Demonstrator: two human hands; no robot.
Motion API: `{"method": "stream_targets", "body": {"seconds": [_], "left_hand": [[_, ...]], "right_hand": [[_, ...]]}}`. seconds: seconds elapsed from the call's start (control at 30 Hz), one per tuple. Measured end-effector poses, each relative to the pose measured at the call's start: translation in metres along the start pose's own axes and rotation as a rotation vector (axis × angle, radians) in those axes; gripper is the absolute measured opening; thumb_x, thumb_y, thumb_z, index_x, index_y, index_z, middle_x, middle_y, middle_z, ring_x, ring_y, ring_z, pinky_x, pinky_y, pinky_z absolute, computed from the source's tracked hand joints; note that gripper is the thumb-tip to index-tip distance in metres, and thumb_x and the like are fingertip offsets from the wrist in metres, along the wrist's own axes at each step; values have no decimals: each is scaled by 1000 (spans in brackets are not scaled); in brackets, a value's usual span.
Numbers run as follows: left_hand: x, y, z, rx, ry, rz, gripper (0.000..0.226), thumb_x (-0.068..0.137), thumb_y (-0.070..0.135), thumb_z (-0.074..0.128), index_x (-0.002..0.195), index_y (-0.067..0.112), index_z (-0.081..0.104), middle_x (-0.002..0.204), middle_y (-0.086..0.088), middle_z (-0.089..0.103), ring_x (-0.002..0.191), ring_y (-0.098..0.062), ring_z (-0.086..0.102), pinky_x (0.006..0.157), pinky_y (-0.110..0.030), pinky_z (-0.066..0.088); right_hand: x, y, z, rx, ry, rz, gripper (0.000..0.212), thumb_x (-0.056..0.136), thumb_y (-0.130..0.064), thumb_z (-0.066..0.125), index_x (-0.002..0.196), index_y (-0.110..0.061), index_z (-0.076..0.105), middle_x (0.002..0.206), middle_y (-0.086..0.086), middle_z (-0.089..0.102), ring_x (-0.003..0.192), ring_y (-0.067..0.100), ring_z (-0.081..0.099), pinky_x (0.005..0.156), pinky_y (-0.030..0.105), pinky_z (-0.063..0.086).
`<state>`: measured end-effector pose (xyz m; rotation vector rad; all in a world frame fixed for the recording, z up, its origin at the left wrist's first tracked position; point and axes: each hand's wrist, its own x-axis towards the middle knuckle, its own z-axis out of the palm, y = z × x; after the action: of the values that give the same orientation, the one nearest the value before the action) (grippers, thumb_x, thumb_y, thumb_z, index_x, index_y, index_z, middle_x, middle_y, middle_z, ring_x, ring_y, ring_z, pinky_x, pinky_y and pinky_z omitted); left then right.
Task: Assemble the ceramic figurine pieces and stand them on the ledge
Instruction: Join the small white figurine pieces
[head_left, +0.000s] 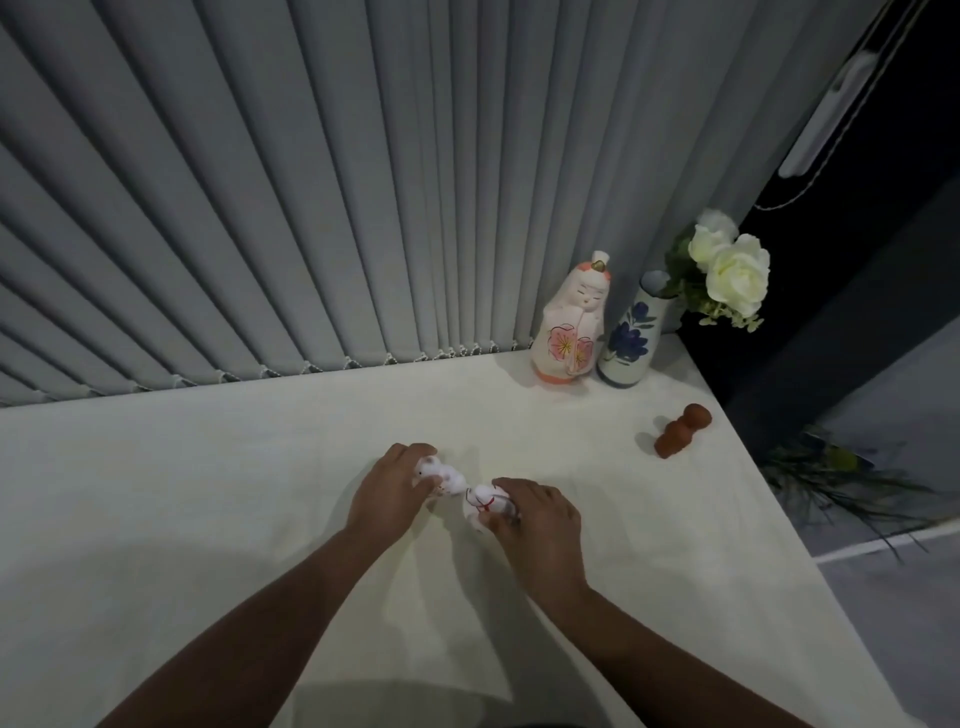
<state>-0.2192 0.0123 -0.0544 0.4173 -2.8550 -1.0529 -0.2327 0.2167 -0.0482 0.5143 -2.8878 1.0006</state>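
Two small white ceramic figurine pieces lie close together near the middle of the white ledge (208, 493). My left hand (392, 488) grips the left piece (441, 475), white with faint pink marks. My right hand (540, 519) grips the right piece (480, 504), a rounded white body with a red cross-shaped cord painted on it. The two pieces nearly touch end to end. A finished pink and white doll figurine (571, 322) stands upright at the back right. A brown terracotta figurine (680, 431) lies on its side near the right edge.
A blue-flowered white vase (631, 343) with white roses (732, 270) stands next to the doll. Grey vertical blinds (260, 208) run along the back of the ledge. The ledge's right edge drops off to a dark area with foliage (841, 478).
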Motion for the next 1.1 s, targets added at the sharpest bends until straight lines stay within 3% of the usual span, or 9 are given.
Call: {"method": "stream_targets", "body": {"seconds": [0.23, 0.6, 0.9, 1.1], "left_hand": [[62, 31, 9, -29, -31, 82, 34, 82, 14, 67, 115, 19, 60, 111, -8, 61, 99, -26, 60, 82, -34, 46], [124, 70, 36, -11, -93, 101, 38, 80, 10, 63, 117, 22, 58, 115, -8, 57, 103, -28, 58, 84, -36, 47], [127, 72, 52, 27, -135, 138, 35, 84, 16, 62, 117, 22, 56, 115, -8, 56, 103, -29, 57, 80, -38, 49], [124, 71, 50, 71, -164, 165, 39, 86, 17, 58, 123, 23, 53, 121, -7, 55, 112, -27, 54, 87, -42, 50]], "right_hand": [[59, 30, -35, -86, 15, 101, 33, 78, -36, 71, 110, -32, 65, 105, -7, 72, 101, 21, 62, 91, 43, 46], [117, 73, -72, -269, -276, 118, 39, 86, -38, 60, 124, -29, 56, 129, -6, 61, 122, 19, 48, 112, 46, 22], [120, 84, -67, -166, -196, 117, 33, 80, -34, 68, 113, -29, 64, 113, -6, 69, 109, 21, 57, 105, 48, 32], [115, 85, -63, -128, -153, 154, 39, 81, -32, 67, 119, -29, 61, 121, -6, 66, 120, 16, 51, 116, 47, 11]]}}
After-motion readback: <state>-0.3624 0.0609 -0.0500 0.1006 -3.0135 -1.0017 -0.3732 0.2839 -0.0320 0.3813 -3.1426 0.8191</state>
